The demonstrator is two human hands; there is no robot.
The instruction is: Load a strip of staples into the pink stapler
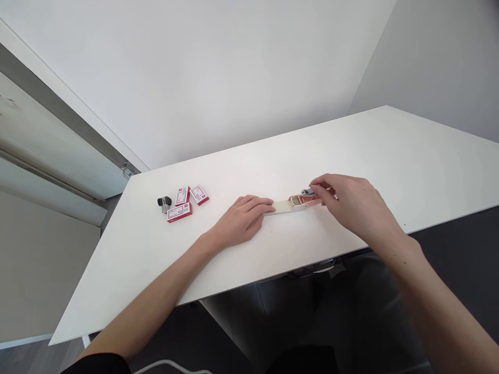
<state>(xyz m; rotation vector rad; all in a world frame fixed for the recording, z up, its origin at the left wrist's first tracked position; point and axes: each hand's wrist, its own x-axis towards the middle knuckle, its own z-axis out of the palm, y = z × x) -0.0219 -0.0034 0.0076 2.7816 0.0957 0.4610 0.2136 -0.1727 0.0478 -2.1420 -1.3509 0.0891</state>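
An opened-out stapler [284,206] lies lengthwise on the table, with a white strip at its left and a hollow orange-pink part at its right. My left hand [244,215] is closed on the stapler's white left end, fingers curled over it, and rests on the tabletop. At the other end, my right hand [345,200] pinches the stapler's right part with thumb and fingers. Close to those fingertips a small silver metal piece [307,192] shows above the hollow; whether it is joined to the stapler I cannot tell. The fingers partly hide that end.
Over on the left of the white table [249,270] are several small red-and-white boxes [180,212], probably of staples. Beside them stands a black and silver staple remover [164,203]. A white wall [234,78] runs behind the table; its front edge is near my forearms.
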